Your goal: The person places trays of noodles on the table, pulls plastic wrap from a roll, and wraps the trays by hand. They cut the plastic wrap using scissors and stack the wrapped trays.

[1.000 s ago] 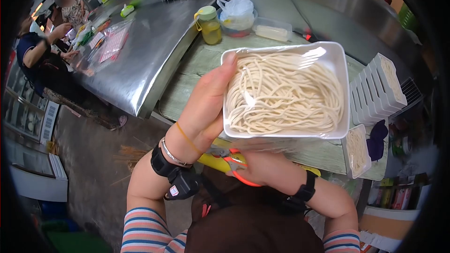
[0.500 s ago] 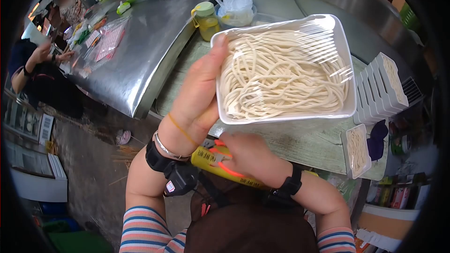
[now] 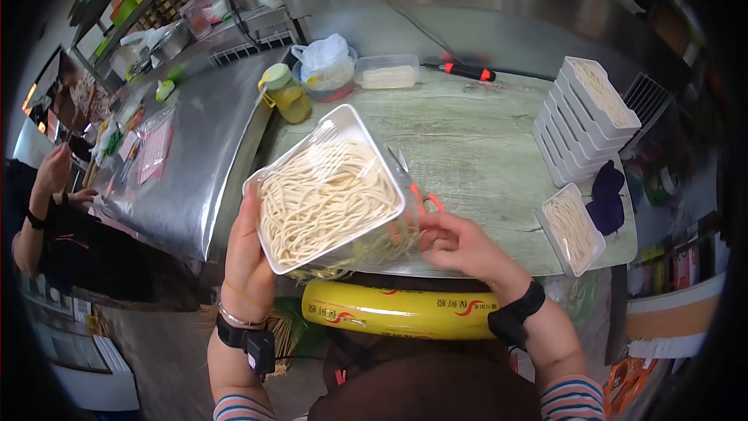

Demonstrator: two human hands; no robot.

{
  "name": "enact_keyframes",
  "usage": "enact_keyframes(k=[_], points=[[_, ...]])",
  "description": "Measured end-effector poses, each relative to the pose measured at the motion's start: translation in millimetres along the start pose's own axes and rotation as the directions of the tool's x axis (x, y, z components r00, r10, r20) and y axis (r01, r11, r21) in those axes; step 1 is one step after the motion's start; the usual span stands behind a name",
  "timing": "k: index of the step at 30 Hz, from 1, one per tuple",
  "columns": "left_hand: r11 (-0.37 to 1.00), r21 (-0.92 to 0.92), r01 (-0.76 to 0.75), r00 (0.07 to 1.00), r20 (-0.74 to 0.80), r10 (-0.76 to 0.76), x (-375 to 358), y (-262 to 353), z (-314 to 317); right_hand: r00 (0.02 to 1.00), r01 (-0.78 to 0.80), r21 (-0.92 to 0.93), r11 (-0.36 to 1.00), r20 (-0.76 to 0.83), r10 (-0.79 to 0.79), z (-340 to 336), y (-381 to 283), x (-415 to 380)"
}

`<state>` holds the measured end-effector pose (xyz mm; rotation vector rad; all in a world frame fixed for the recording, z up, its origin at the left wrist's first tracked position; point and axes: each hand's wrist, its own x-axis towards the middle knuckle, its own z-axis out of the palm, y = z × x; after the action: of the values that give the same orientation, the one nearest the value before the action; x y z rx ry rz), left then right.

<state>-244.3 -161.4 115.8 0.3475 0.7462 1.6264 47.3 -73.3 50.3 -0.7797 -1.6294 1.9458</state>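
Observation:
My left hand [image 3: 248, 245] grips the left side of a white tray of noodles [image 3: 331, 195], tilted above the table. Clear film stretches over the noodles, and loose crumpled film hangs below the tray's lower edge. Just right of the tray, scissors [image 3: 426, 201] with orange handles lie on the table, partly hidden behind the film. Close below their handles is my right hand [image 3: 461, 245], fingers loosely curled and apart, with nothing clearly held. A yellow roll of cling film [image 3: 397, 309] lies along the table's near edge, between my forearms.
A stack of noodle trays [image 3: 580, 121] stands at right, with another wrapped noodle tray [image 3: 573, 230] and a purple item [image 3: 606, 199] before it. Behind are a lidded jar [image 3: 288, 97], a bagged bowl [image 3: 327, 70] and a plastic box [image 3: 387, 72]. Another person [image 3: 66, 226] is at left.
The noodle tray has moved down and left and turned in my left hand. My right hand has moved right and forward, letting go of the scissors. The view has shifted.

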Motion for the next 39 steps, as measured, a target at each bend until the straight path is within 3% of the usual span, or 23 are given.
enact_keyframes(k=[2, 4, 6, 10, 12, 13, 14, 15, 16, 19, 20, 23, 24, 25, 26, 27, 28, 29, 32, 33, 37, 39], points=[[1.0, 0.013, 0.007, 1.0, 0.019, -0.007, -2, -3, 1, 0.991, 0.135, 0.09, 0.987, -0.029, -0.132, 14, -2, -5], [1.0, 0.007, 0.018, 0.999, 0.038, -0.018, -5, -5, 4, 0.984, 0.173, 0.098, 0.98, -0.055, -0.168, 18, 5, -3], [1.0, 0.008, 0.021, 0.999, 0.045, -0.021, -6, -8, -1, 0.968, 0.243, -0.014, 0.97, -0.064, -0.244, 18, 14, 0], [1.0, 0.005, 0.026, 1.0, 0.014, -0.026, -14, -11, -5, 0.957, 0.231, 0.032, 0.972, -0.189, -0.221, 17, 21, -6], [0.997, 0.034, 0.063, 0.998, -0.018, -0.063, -20, -12, -1, 0.889, 0.242, -0.278, 0.93, -0.321, -0.328, 11, 12, -11], [0.996, 0.002, 0.089, 0.994, -0.059, -0.089, -24, -14, 0, 0.885, 0.252, -0.283, 0.925, -0.319, -0.338, 6, 7, -12], [0.997, 0.003, 0.082, 0.995, -0.052, -0.082, -30, -16, -1, 0.802, 0.275, -0.511, 0.815, -0.346, -0.487, 2, 2, -13], [0.981, 0.195, 0.012, 0.996, -0.084, 0.004, -38, -19, -4, 0.705, 0.253, -0.708, 0.659, -0.332, -0.627, -1, -3, -14], [0.924, 0.38, -0.044, 0.991, -0.102, 0.089, -45, -24, -9, 0.703, 0.25, -0.711, 0.657, -0.333, -0.628, -2, -8, -14], [0.899, 0.437, 0.019, 0.998, -0.069, 0.013, -66, -37, -34, 0.667, 0.43, -0.69, 0.582, -0.192, -0.72, -1, -26, -16], [0.865, 0.501, 0.031, 0.998, -0.058, -0.002, -71, -41, -38, 0.677, 0.415, -0.691, 0.592, -0.199, -0.708, 2, -31, -16], [0.854, 0.513, 0.089, 0.996, -0.019, -0.092, -85, -51, -42, 0.731, 0.589, -0.628, 0.509, 0.145, -0.667, 11, -41, -14], [0.848, 0.52, 0.103, 0.991, 0.016, -0.131, -88, -52, -45, 0.737, 0.587, -0.622, 0.518, 0.146, -0.66, 13, -40, -15], [0.877, 0.456, 0.149, 0.985, 0.014, -0.175, -91, -51, -45, 0.742, 0.63, -0.589, 0.507, 0.265, -0.616, 14, -41, -14], [0.805, 0.576, 0.143, 0.986, -0.008, -0.169, -92, -53, -44, 0.721, 0.682, -0.548, 0.485, 0.387, -0.575, 14, -45, -9], [0.712, 0.693, 0.117, 0.991, -0.033, -0.13, -95, -52, -42, 0.748, 0.66, -0.497, 0.564, 0.505, -0.431, 13, -51, -15], [0.723, 0.662, 0.199, 0.975, -0.058, -0.216, -101, -48, -31, 0.745, 0.641, -0.426, 0.639, 0.545, -0.384, 13, -40, -19], [0.663, 0.727, 0.181, 0.978, -0.06, -0.2, -101, -52, -34, 0.729, 0.645, -0.425, 0.635, 0.593, -0.343, 13, -44, -20], [0.687, 0.705, 0.175, 0.948, 0.068, -0.312, -94, -52, -33, 0.79, 0.499, -0.459, 0.735, 0.59, -0.169, 8, -48, -21], [0.685, 0.722, 0.096, 0.951, 0.137, -0.278, -89, -56, -44, 0.813, 0.459, -0.418, 0.784, 0.553, -0.182, 19, -65, -23], [0.763, 0.61, 0.214, 0.926, 0.123, -0.357, -84, -57, -41, 0.856, 0.348, -0.339, 0.874, 0.496, -0.148, 27, -70, -27], [0.777, 0.591, 0.217, 0.92, 0.143, -0.366, -84, -58, -46, 0.849, 0.361, -0.165, 0.918, 0.466, -0.25, 32, -49, -21]])
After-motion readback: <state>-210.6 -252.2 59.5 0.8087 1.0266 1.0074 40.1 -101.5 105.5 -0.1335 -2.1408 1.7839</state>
